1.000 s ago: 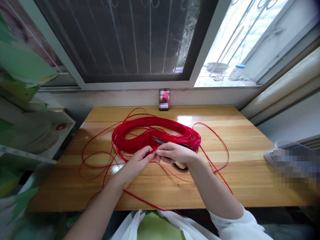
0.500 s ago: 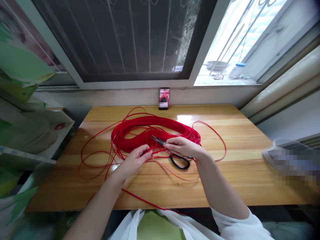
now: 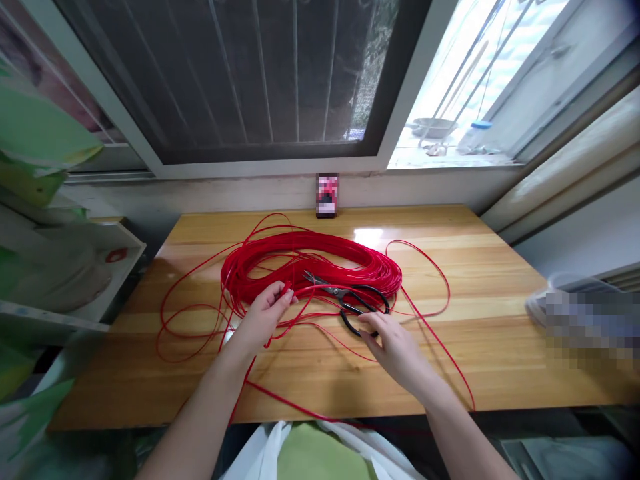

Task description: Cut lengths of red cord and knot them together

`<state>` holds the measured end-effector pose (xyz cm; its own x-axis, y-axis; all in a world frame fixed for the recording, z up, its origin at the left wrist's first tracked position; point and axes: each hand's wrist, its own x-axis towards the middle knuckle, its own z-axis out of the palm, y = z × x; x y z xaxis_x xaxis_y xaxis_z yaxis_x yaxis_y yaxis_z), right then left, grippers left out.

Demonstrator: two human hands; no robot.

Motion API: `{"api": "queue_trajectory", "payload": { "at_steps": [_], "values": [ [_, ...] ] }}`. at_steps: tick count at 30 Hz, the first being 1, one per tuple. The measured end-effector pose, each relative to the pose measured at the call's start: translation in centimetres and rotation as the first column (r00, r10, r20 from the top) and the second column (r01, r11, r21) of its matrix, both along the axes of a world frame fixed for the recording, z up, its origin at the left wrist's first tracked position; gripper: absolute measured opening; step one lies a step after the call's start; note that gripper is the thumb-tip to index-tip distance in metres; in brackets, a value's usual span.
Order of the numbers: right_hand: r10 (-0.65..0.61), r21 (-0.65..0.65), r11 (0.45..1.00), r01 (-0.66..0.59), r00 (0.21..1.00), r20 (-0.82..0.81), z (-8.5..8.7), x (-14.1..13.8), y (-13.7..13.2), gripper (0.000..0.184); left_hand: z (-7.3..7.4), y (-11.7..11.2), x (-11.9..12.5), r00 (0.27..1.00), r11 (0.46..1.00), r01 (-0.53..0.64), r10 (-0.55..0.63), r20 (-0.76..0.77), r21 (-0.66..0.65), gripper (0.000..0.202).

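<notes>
My left hand [image 3: 271, 308] is closed, pinching a red cord [image 3: 286, 288] between thumb and fingertips at the near left side of a large coil of red cord [image 3: 310, 243]. Black-handled scissors [image 3: 345, 293] lie across the coil's near edge, blades pointing left, with a strand passing over them. Beside their lower handle ring is my right hand [image 3: 393, 343], its thumb and fingers apart at the ring. Whether the fingertips touch the ring cannot be made out clearly.
Loose red loops spread left and right over the wooden table [image 3: 475, 267], and one strand hangs at its front edge. A phone [image 3: 327, 197] leans on the wall at the back. A clear plastic container [image 3: 575, 313], partly blurred, stands at the right. A shelf [image 3: 113, 267] adjoins the left side.
My right hand has moved right and nearer me, from beside the scissors' blades to their handles. My left hand shifted slightly left with the cord. A strand now runs to the table's front right edge.
</notes>
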<state>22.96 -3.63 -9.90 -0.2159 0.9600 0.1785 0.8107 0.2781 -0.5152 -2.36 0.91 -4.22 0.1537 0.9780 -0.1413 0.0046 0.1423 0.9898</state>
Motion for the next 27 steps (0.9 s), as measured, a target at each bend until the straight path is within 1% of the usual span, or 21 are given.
{"api": "queue_trajectory", "payload": {
  "at_steps": [2,4,6,9,12,14,17,20,22,24,26,27],
  "values": [
    [-0.099,0.094,0.992,0.086,0.985,0.138,-2.3,0.3,0.5,0.023,0.2,0.0,0.2,1.0,1.0,0.005,-0.005,0.016,-0.028,0.026],
    [-0.142,0.124,0.986,0.115,0.96,0.242,-3.9,0.7,1.6,0.024,0.5,0.0,0.5,0.999,0.998,0.01,-0.008,0.036,-0.062,0.029],
    [-0.146,0.106,0.987,0.117,0.932,0.33,-4.7,0.8,2.6,0.023,0.7,-0.1,0.6,0.998,0.995,0.004,0.003,0.069,-0.097,0.031],
    [-0.153,0.061,0.988,0.14,0.896,0.416,-4.7,0.7,3.8,0.029,1.0,-0.2,0.6,0.992,0.988,0.017,0.002,0.127,-0.151,0.034],
    [-0.119,-0.014,0.99,0.141,0.881,0.459,-4.1,0.5,4.7,0.038,1.2,-0.1,0.5,0.987,0.983,0.036,-0.007,0.162,-0.179,0.036],
    [-0.11,-0.04,0.988,0.149,0.864,0.491,-3.5,0.4,5.0,0.036,1.2,-0.1,0.4,0.986,0.983,0.022,0.009,0.166,-0.182,0.037],
    [-0.153,-0.003,0.984,0.18,0.842,0.517,-2.0,0.4,5.2,0.031,1.0,0.0,0.4,0.987,0.984,-0.01,0.039,0.158,-0.176,0.037],
    [-0.127,0.013,0.99,0.139,0.859,0.496,0.0,1.0,4.6,0.023,0.9,-0.1,0.4,0.983,0.985,-0.024,0.054,0.176,-0.171,0.037],
    [-0.073,-0.013,0.996,0.087,0.899,0.431,1.3,1.9,3.8,0.024,0.9,-0.1,0.4,0.978,0.985,-0.043,0.075,0.194,-0.165,0.036],
    [-0.01,-0.085,0.996,0.038,0.951,0.31,2.4,3.4,2.8,0.029,1.0,-0.1,0.4,0.974,0.985,-0.069,0.1,0.204,-0.155,0.035],
    [0.049,-0.219,0.975,-0.022,0.992,0.118,2.9,4.8,1.6,0.031,1.0,0.0,0.2,0.97,0.986,-0.081,0.112,0.217,-0.146,0.035],
    [0.067,-0.295,0.953,-0.066,0.998,-0.008,3.0,5.4,1.0,0.031,1.1,0.0,0.1,0.967,0.986,-0.078,0.111,0.229,-0.148,0.034]
  ]
}}
